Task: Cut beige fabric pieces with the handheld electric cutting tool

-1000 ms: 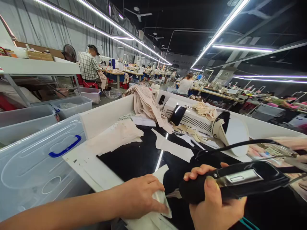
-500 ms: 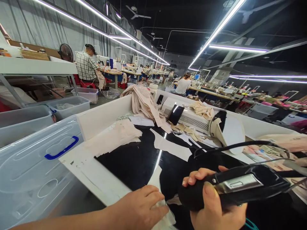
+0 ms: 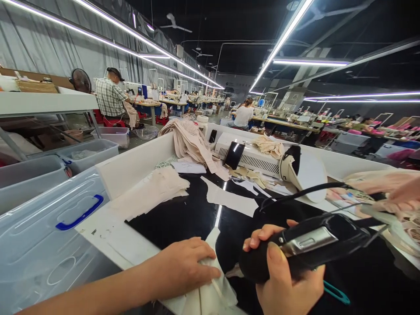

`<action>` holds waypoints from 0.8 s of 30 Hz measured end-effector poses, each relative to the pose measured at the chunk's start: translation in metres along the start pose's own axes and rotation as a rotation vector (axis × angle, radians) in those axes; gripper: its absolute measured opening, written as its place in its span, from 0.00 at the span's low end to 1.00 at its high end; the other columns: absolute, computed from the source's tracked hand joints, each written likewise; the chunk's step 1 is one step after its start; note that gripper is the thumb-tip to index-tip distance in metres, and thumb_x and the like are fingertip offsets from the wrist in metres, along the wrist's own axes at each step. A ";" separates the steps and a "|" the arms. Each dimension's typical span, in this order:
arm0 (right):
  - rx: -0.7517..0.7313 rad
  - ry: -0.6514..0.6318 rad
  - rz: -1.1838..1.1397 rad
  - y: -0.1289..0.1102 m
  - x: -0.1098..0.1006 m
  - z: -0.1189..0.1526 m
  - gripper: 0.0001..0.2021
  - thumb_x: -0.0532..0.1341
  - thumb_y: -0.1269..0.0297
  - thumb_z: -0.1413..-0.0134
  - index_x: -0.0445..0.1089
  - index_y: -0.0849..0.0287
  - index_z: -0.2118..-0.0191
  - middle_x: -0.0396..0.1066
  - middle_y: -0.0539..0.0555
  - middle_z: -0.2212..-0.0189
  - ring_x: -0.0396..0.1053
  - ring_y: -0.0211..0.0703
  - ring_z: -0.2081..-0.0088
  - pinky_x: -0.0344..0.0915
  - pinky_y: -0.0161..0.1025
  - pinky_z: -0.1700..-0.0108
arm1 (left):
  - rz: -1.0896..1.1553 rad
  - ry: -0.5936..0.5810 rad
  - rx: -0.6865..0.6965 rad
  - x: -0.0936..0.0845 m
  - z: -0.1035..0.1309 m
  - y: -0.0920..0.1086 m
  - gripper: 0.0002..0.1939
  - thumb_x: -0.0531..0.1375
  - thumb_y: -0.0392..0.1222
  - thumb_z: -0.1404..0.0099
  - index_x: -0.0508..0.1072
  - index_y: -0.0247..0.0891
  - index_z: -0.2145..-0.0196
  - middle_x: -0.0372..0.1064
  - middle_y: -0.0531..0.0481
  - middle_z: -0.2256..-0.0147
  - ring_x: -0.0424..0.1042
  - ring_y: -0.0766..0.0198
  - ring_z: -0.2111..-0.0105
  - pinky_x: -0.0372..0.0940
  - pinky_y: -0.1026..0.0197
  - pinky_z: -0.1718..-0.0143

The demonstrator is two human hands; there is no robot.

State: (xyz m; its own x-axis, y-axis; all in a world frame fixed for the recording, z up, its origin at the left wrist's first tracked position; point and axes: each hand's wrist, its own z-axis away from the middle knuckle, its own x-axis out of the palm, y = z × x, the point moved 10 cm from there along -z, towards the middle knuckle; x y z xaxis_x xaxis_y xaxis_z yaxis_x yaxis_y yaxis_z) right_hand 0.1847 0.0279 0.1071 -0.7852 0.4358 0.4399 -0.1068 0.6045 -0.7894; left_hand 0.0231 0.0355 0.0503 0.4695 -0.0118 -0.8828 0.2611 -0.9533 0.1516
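Two hands busy | right hand [image 3: 288, 286] gripped black, silver-plated handheld tool [image 3: 348, 243] over glossy black surface [image 3: 170, 218] | left hand [image 3: 182, 267] lay on cream, curved cloth pieces [image 3: 222, 282], apparently steadying them; pinch unclear

The hands [image 3: 188, 267] hide parts of the black tool [image 3: 331, 245] and pale fabric [image 3: 212, 294].

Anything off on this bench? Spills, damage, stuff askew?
No spill visible. Scraps lie jumbled against the white vented housing, untidier than the fabric stack. Dark marks near the white board's corner could be chips or dirt.
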 end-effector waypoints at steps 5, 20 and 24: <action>0.007 0.033 -0.006 -0.003 0.001 -0.002 0.22 0.71 0.68 0.48 0.67 0.50 0.48 0.74 0.46 0.71 0.71 0.40 0.74 0.75 0.41 0.73 | 0.019 -0.005 -0.010 0.000 -0.001 0.000 0.07 0.58 0.39 0.24 0.76 0.42 0.52 0.73 0.44 0.51 0.74 0.58 0.52 0.69 0.57 0.45; -0.011 0.022 -0.014 0.004 0.012 -0.006 0.20 0.71 0.68 0.46 0.68 0.50 0.50 0.75 0.45 0.70 0.72 0.39 0.73 0.74 0.40 0.72 | 0.018 -0.034 -0.061 0.001 -0.002 -0.001 0.08 0.58 0.40 0.24 0.77 0.42 0.54 0.72 0.44 0.50 0.75 0.56 0.52 0.72 0.58 0.51; -0.036 0.013 -0.012 0.006 0.017 -0.008 0.20 0.71 0.67 0.46 0.67 0.50 0.49 0.74 0.44 0.70 0.71 0.38 0.74 0.75 0.40 0.71 | 0.031 -0.020 -0.064 -0.002 -0.002 -0.002 0.08 0.57 0.40 0.23 0.76 0.43 0.52 0.71 0.44 0.49 0.74 0.56 0.51 0.72 0.58 0.51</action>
State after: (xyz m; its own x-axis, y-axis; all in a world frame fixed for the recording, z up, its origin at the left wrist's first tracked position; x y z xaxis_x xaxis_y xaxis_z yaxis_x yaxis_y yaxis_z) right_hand 0.1759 0.0441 0.1135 -0.7762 0.4365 0.4549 -0.0940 0.6333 -0.7681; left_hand 0.0231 0.0383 0.0522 0.4616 -0.0477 -0.8858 0.3005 -0.9311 0.2067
